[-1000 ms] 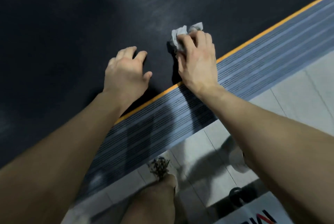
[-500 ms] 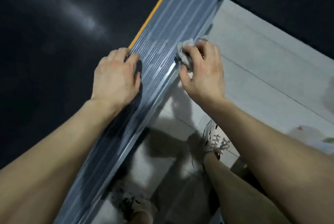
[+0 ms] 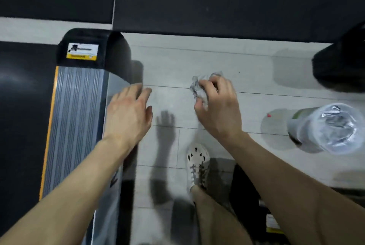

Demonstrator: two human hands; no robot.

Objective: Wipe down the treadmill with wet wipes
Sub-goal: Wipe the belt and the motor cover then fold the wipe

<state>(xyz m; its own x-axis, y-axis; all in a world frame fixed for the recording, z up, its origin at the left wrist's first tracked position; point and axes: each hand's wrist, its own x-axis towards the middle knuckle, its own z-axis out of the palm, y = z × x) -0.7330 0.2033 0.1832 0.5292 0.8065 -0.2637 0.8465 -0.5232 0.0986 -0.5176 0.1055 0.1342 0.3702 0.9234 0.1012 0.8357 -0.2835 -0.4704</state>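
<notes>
A moment ago the right hand (image 3: 217,114) is pressing the wipe (image 3: 198,90) on the outer edge of the treadmill (image 3: 77,110), and the left hand (image 3: 128,116) is resting on the grey ribbed rail. Now both hands are off the treadmill. The wipe has left the rail and is up in the air over the floor (image 3: 197,59), well away from the treadmill's edge. So no wiping is going on right now. The far corner of the rail, by the black end piece with the yellow sticker (image 3: 82,51), is in view, so I think this side may be done. A bin with a clear bag (image 3: 298,124) stands on the floor to the right. The wipe may be going there, or the person may just be turning to a new spot; I cannot tell which. The right hand's fingers and thumb are curled round the wipe, which is all scrunched into a grey-white ball that pokes out past the fingertips. The left hand holds nothing. Its fingers are straight and a little spread, and it hangs just past the outer edge of the rail. Its shadow falls on the floor beside it, so it seems to be lifted and touching nothing. A white shoe (image 3: 197,162) stands on the floor below the right hand.
</notes>
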